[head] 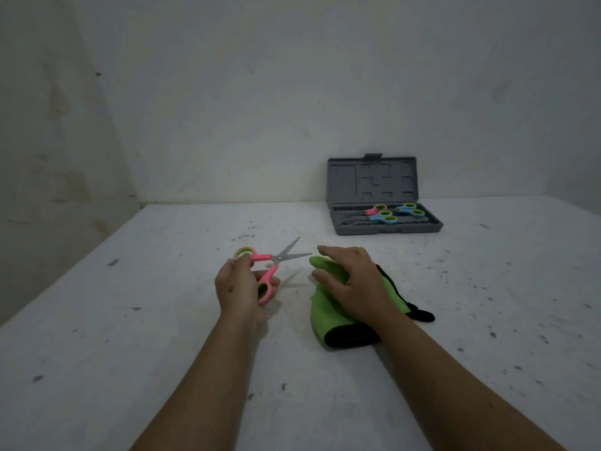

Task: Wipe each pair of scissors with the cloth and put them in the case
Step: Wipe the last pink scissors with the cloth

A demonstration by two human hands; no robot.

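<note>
My left hand (239,288) holds a pink pair of scissors (272,264) by its green-lined handles, just above the table. Its blades are spread apart and point right, toward the cloth. A green cloth with black edging (328,312) lies on the table just right of the scissors. My right hand (353,283) rests on the cloth with its fingers loosely bent over the cloth's far end. An open grey case (387,227) stands at the back right, its lid upright. Three pairs of scissors lie in the case, one pink (374,210) and two blue (383,218) (410,209).
The white table (162,320) is speckled with dark marks and reaches to white walls at the back and on the left. Both of my forearms stretch in from the bottom edge.
</note>
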